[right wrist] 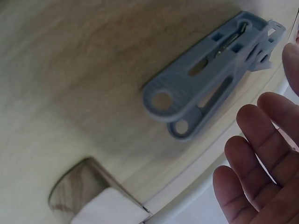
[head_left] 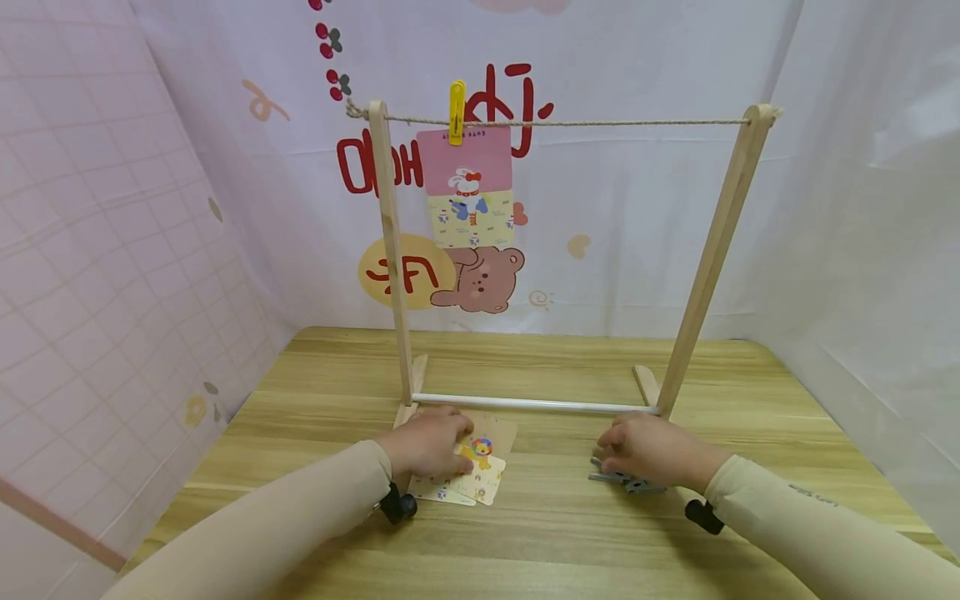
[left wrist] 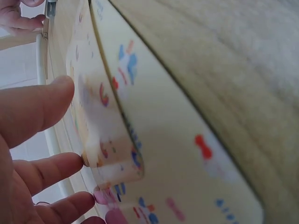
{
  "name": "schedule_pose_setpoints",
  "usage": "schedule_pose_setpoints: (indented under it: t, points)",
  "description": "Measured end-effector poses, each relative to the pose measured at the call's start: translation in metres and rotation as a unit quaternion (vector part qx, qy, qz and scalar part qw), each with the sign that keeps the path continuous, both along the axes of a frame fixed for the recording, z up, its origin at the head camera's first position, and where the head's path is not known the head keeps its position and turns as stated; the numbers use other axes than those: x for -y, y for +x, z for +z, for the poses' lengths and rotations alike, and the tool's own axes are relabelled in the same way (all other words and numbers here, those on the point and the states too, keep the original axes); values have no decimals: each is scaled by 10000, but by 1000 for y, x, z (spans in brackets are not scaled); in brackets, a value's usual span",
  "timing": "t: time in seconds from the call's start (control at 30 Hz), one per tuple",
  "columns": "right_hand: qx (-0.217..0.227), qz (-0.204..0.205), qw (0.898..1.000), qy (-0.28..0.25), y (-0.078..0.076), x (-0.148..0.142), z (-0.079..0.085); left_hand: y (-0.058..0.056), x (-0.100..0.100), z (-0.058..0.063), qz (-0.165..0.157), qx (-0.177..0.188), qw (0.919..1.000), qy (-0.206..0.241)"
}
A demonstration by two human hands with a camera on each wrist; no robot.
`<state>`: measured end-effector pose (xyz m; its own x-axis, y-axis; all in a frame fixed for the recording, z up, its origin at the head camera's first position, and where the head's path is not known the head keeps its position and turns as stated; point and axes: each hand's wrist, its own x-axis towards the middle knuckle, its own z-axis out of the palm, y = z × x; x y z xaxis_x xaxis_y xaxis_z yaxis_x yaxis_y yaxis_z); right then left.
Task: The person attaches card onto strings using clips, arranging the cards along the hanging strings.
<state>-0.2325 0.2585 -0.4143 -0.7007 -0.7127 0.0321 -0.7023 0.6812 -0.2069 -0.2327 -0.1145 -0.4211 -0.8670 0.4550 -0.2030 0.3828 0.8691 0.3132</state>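
Observation:
My left hand point(head_left: 433, 442) lies over a few printed cards on the table, fingers spread. In the left wrist view its fingertips point(left wrist: 70, 161) are right at the edge of the upper card point(left wrist: 100, 135), with the thumb raised apart from it. A cream card with small blue and red prints point(left wrist: 173, 126) sticks out beneath. The upper card shows a lion point(head_left: 480, 450) in the head view. My right hand point(head_left: 648, 450) hovers beside grey-blue clothespins point(head_left: 637, 485), partly hiding them. One clothespin point(right wrist: 201, 70) appears large in the right wrist view, with the relaxed fingers apart from it.
A wooden stand point(head_left: 716, 250) rises behind the hands, with a white crossbar point(head_left: 536, 404) low down. Along its top runs a rope point(head_left: 615, 123). A yellow clothespin point(head_left: 457, 112) holds a pink and cream card point(head_left: 468, 179) on the rope's left part.

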Motion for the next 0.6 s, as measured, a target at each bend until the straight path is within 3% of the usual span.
schedule_pose_setpoints:
  t: [0.3,0.6]
  points:
    - [123,-92,9998,114,0,0,-2,-9,-1,-2,13,-139,9999,-1]
    - [236,-140,9995,171,3,3,1,-13,-3,-1,-167,-101,9988,-460]
